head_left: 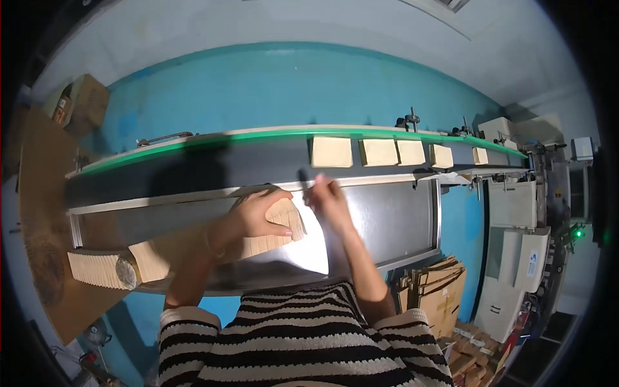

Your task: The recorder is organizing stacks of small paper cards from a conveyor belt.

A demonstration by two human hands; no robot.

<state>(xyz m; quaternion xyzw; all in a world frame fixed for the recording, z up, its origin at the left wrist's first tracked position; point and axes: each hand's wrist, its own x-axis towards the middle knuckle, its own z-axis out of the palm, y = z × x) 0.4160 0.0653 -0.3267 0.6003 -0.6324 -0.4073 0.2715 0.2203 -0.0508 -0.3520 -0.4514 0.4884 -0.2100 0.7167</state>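
A long row of tan, thin folded paper pieces point(155, 255) stands on edge along the metal table, left of my body. My left hand point(255, 216) is wrapped round the row's right end, fingers over the far side and thumb on the near side. My right hand point(329, 203) hovers at the near rail of the conveyor, right of the row's end. Its fingers look bent but are smeared, so whether they hold anything is unclear. On the dark conveyor belt point(264, 158), several flat tan paper packs point(331, 152) lie spaced out, running off to the right.
Green edging point(258, 135) borders the belt's far side. A round, shiny object point(127, 272) sits within the row on the left. The metal table point(393, 219) extends right. Flattened cartons point(438, 293) lean at lower right, near white machine cabinets point(512, 203). A cardboard box point(87, 103) stands far left.
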